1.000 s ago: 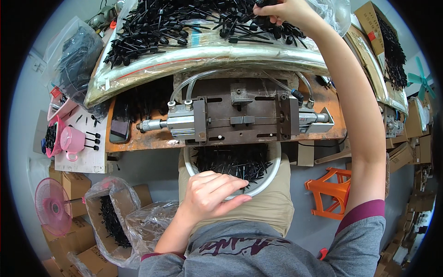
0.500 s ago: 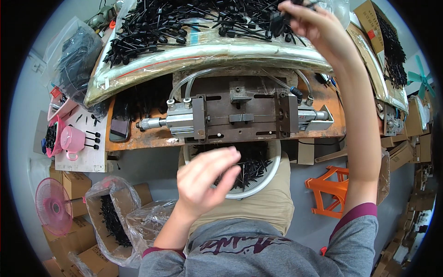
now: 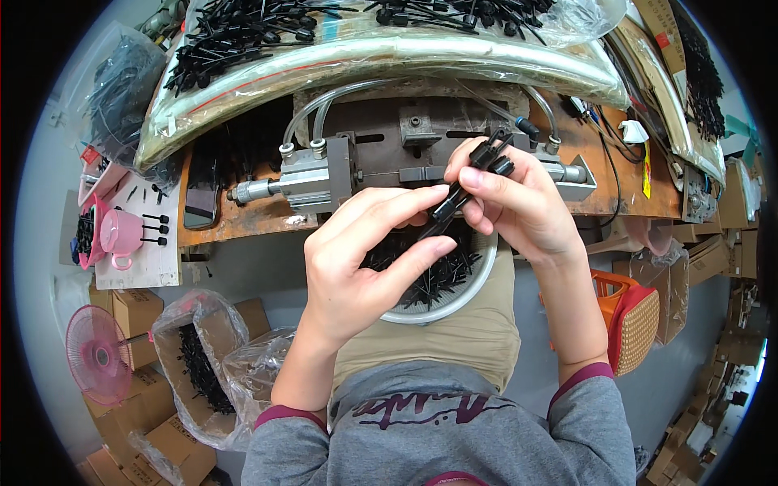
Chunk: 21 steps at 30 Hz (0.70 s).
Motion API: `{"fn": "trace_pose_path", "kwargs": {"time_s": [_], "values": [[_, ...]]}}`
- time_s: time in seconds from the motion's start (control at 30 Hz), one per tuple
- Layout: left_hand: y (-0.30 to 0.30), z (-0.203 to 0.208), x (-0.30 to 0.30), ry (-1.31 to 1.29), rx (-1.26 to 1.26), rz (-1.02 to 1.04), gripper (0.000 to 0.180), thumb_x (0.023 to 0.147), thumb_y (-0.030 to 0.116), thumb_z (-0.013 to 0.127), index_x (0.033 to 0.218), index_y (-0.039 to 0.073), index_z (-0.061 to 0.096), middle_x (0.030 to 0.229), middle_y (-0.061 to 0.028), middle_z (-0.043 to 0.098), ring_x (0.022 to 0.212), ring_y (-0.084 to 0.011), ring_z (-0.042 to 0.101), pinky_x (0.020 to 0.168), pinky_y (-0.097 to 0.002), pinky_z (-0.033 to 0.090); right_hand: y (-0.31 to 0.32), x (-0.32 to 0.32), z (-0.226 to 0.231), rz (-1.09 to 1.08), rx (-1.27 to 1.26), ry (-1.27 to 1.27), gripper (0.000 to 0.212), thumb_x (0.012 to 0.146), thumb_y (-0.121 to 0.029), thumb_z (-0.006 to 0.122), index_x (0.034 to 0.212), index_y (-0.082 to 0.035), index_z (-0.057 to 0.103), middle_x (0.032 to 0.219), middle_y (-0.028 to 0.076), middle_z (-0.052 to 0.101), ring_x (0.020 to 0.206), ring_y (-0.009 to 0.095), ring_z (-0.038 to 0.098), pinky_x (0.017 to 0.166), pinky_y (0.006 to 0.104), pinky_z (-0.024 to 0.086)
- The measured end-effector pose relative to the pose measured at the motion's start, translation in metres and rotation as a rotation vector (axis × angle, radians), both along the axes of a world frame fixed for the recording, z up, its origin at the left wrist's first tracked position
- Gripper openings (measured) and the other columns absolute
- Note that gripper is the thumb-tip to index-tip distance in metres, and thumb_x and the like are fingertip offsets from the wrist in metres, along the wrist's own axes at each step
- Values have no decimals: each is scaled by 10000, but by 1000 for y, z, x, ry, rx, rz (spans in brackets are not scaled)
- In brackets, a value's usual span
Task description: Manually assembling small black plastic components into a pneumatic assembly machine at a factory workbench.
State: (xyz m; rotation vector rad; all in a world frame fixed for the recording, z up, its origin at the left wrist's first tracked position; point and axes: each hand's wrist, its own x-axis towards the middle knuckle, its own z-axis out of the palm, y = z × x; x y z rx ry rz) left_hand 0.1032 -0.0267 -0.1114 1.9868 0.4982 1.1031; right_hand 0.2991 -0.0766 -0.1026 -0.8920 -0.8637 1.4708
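Observation:
My right hand (image 3: 523, 194) is closed round a small bunch of black plastic parts (image 3: 454, 202) with thick, ribbed heads and thin stems. The bunch tilts, its upper heads standing out above the thumb. Close on the left, my left hand (image 3: 356, 259) has its thumb and fingers apart around the bunch's lower end. Its fingertips come up against the parts, and whether they press on them is unclear. Behind both hands lies a dark metal fixture (image 3: 381, 174) with a silver cylinder (image 3: 304, 185) at its left. Below them, a white basket (image 3: 484, 271) of similar black parts rests at my lap.
A plastic-covered raised surface (image 3: 365, 61) carries heaps of black stemmed parts at the back. Clear air hoses (image 3: 320, 117) arch over the fixture. At left are a pink cup (image 3: 121, 233) and pink fan (image 3: 99, 355); at right, an orange stool (image 3: 616, 296).
My right hand has come down from the heap at the back with black parts in it. My left hand has moved up and right to meet it. The view has shifted slightly.

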Motion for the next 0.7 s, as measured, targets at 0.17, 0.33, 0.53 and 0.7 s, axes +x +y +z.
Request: {"fn": "trace_pose_path", "kwargs": {"time_s": [0.17,0.33,0.53,0.7], "values": [[0,-4,4,-9,104,26,284,688,-16,785,963,-1,713,943,-121,693,832,-188,663,698,-270,531,-6,-3,-5,13,-40,-2,181,897,-142,666,1002,4,643,830,28,634,639,66,575,526,196,447],[-7,2,-2,46,92,7,312,667,-10,803,966,8,718,933,-114,692,820,-179,660,685,-268,530,-12,3,-5,-92,-66,47,191,889,-114,668,1043,-5,636,879,27,654,622,58,582,514,185,436],[-20,4,-5,86,-40,-56,368,625,8,833,978,31,731,888,-85,669,778,-171,647,654,-270,526,-13,12,-7,-198,-33,7,193,894,-124,670,1050,-16,637,851,4,647,599,43,576,505,179,438],[-19,-6,-12,116,10,-48,356,600,39,855,934,37,733,913,-80,657,780,-137,633,624,-235,530,-17,21,-4,-473,126,-176,170,898,-63,650,1053,7,639,848,21,635,671,56,570,563,184,442]]}}
